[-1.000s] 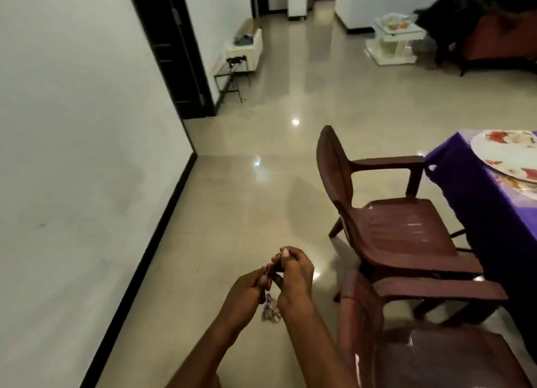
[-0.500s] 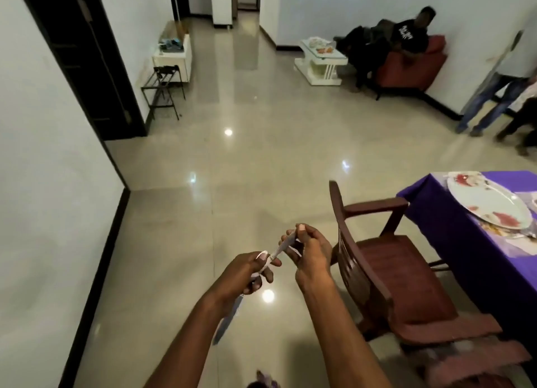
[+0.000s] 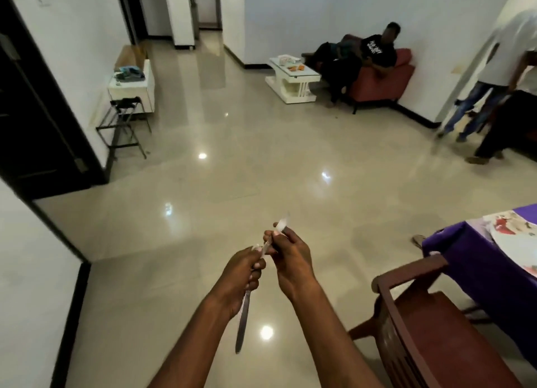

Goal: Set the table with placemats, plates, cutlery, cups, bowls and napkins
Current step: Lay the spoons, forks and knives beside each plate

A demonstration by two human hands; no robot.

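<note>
Cutlery [image 3: 243, 315], apparently a knife, is gripped low in the frame's centre by the left hand [image 3: 242, 274], fingers curled round it, blade hanging downward. A pale blurred piece [image 3: 281, 224] is pinched just above by the right hand [image 3: 290, 256]. A plate [image 3: 514, 242] lies on the purple table [image 3: 470, 268] at the right edge.

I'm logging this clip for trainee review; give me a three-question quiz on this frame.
1. True or false: the left hand grips a knife with the blade pointing down.
2. What does the right hand pinch? A) a cup B) a pale strip at the knife's top end C) a plate
3. What lies on the purple table?

Key: 1 true; 2 B, the strip; 3 a floral plate.
</note>
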